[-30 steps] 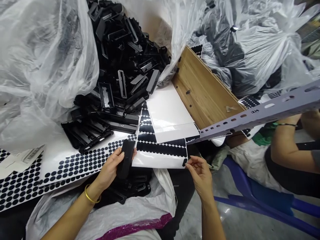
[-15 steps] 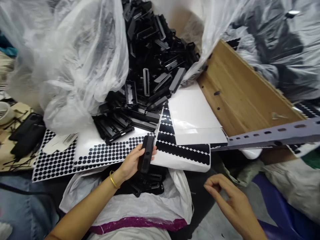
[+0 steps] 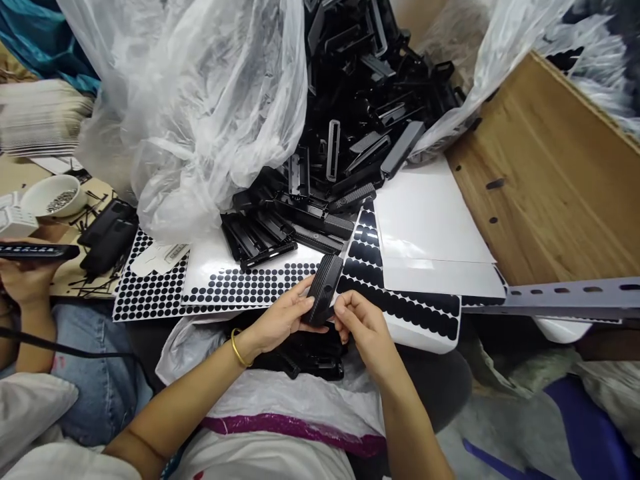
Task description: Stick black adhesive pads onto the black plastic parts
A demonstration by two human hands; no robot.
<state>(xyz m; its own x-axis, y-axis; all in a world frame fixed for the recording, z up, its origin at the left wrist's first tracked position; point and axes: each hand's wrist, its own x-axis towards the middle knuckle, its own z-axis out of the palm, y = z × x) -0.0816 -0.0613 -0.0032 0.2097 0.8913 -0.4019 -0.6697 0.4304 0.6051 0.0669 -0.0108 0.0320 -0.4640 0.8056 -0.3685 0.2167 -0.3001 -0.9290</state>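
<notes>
My left hand (image 3: 287,313) is closed around a long black textured plastic piece (image 3: 325,283), which it holds tilted above the sheets' front edge. Against the lower right side of that piece, my right hand (image 3: 357,317) has its thumb and forefinger pinched together. What lies in the pinch, if anything, is too small to make out. Sheets of round black stickers (image 3: 240,283) lie behind my left hand. To the right is a sheet with rows of larger black stickers (image 3: 400,303). Below my hands, an open white sack (image 3: 300,400) has more black pieces (image 3: 320,360) in it.
A heap of black plastic pieces (image 3: 350,80) spills from a clear plastic bag (image 3: 200,100). White sheets (image 3: 430,227) lie beside a wooden board (image 3: 555,173) and a perforated metal rail (image 3: 575,293). At left, a co-worker's hand (image 3: 30,277) holds a black item near a white bowl (image 3: 55,197).
My right hand has come left and up to the black plastic piece, its fingers now pinched. The piece has tilted in my left hand. The view has shifted left, bringing the co-worker's hand into sight.
</notes>
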